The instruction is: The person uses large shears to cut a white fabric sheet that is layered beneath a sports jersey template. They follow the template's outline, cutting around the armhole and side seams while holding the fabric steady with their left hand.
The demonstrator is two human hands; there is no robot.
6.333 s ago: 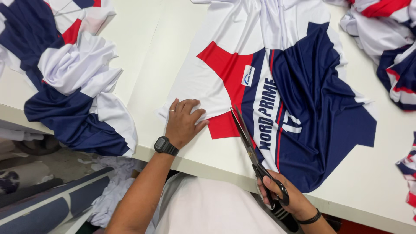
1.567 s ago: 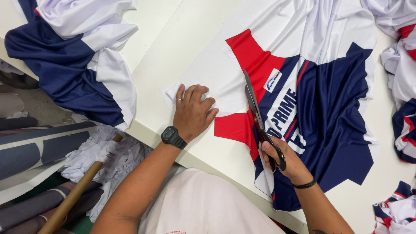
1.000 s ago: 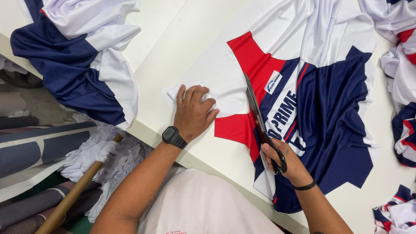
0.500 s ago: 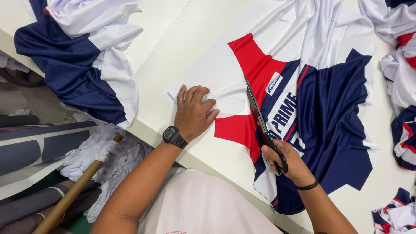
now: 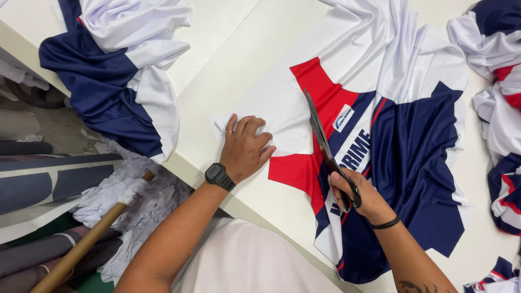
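A heap of navy and white fabric hangs over the near-left edge of the white worktop. More crumpled red, white and navy pieces lie at the right. Below, white scraps surround what looks like a cardboard tube and grey fabric rolls.

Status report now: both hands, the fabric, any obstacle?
Left hand flat on printed fabric, pinning it to table. Right hand grips scissors, blades over the red patch. Nothing blocks the blades.
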